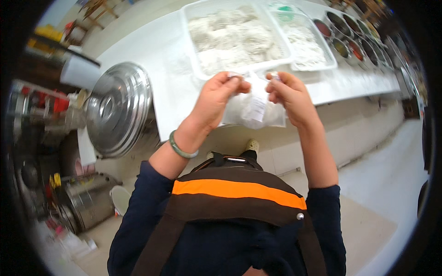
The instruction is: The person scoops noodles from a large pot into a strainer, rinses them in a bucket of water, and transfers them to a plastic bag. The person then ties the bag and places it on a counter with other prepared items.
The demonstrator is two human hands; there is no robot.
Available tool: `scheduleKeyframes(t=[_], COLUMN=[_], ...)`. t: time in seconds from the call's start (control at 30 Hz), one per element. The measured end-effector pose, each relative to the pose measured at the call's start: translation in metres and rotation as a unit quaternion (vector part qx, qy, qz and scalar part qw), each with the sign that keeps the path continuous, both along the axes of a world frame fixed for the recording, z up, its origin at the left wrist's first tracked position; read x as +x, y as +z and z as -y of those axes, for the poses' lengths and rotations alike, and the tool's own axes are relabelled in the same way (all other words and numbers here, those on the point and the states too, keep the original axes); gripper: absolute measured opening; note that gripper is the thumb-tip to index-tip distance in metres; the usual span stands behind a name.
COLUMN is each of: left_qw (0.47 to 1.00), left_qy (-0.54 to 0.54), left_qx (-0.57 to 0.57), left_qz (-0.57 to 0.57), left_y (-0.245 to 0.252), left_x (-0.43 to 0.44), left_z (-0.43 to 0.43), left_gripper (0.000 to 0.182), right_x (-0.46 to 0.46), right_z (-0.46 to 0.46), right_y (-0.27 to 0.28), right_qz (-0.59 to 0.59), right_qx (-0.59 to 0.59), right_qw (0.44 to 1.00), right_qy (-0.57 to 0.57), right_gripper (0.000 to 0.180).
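My left hand (pixel 220 92), with a green bangle on the wrist, pinches one upper end of a clear plastic bag (pixel 276 115). The other upper end is pinched by my right hand (pixel 290 96). Between the two hands, the bag hangs at the front edge of the white table (pixel 345 89). Something whitish fills it, too blurred to name, and a white label (pixel 258 107) with writing shows on its front. Just beyond my hands, a white plastic tray (pixel 288 57) holds a heap of pale, flour-dusted noodles (pixel 238 38).
A smaller white tray (pixel 332 63) of pale strips (pixel 307 46) adjoins the large one. Several metal pots (pixel 355 51), some with red or yellowish contents, stand at the right. At the left a big round metal lid (pixel 114 107) leans upright. A metal drum (pixel 89 200) is lower left.
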State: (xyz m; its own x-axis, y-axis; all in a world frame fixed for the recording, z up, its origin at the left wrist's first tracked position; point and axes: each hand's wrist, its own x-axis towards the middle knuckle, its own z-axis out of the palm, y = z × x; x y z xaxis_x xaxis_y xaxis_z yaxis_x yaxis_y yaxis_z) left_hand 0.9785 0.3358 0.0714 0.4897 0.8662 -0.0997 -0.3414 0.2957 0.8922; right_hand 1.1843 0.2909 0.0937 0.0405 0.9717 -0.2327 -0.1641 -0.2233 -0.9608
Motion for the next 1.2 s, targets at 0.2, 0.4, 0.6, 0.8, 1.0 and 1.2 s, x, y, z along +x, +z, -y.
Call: scheduleKeyframes(t=[0.2, 0.4, 0.6, 0.8, 1.0, 1.2], left_qw=[0.999, 0.996, 0.988, 0.863, 0.777, 0.788], left_qy=[0.032, 0.045, 0.076, 0.130, 0.191, 0.235], left_qx=[0.002, 0.066, 0.122, 0.322, 0.418, 0.421], left_qz=[0.026, 0.045, -0.057, -0.368, -0.430, -0.384], left_y=[0.017, 0.043, 0.046, 0.025, 0.009, -0.058], left_x=[-0.038, -0.103, -0.169, -0.206, -0.250, -0.233], left_z=[0.026, 0.034, 0.033, 0.017, 0.011, 0.015], left_gripper=[0.019, 0.026, 0.039, 0.050, 0.042, 0.062], right_x=[-0.037, -0.081, -0.158, -0.246, -0.287, -0.278], right_z=[0.002, -0.010, -0.034, -0.052, -0.057, -0.054], right_y=[0.020, 0.040, 0.032, 0.006, -0.005, 0.005], right_qz=[-0.040, -0.076, -0.082, -0.040, -0.009, 0.010], right_qx=[-0.031, -0.009, -0.033, -0.004, -0.006, 0.010], right_qw=[0.998, 0.992, 0.984, 0.974, 0.983, 0.977], right_qy=[0.029, 0.105, 0.154, 0.222, 0.184, 0.215], right_gripper=[0.036, 0.037, 0.035, 0.048, 0.063, 0.040])
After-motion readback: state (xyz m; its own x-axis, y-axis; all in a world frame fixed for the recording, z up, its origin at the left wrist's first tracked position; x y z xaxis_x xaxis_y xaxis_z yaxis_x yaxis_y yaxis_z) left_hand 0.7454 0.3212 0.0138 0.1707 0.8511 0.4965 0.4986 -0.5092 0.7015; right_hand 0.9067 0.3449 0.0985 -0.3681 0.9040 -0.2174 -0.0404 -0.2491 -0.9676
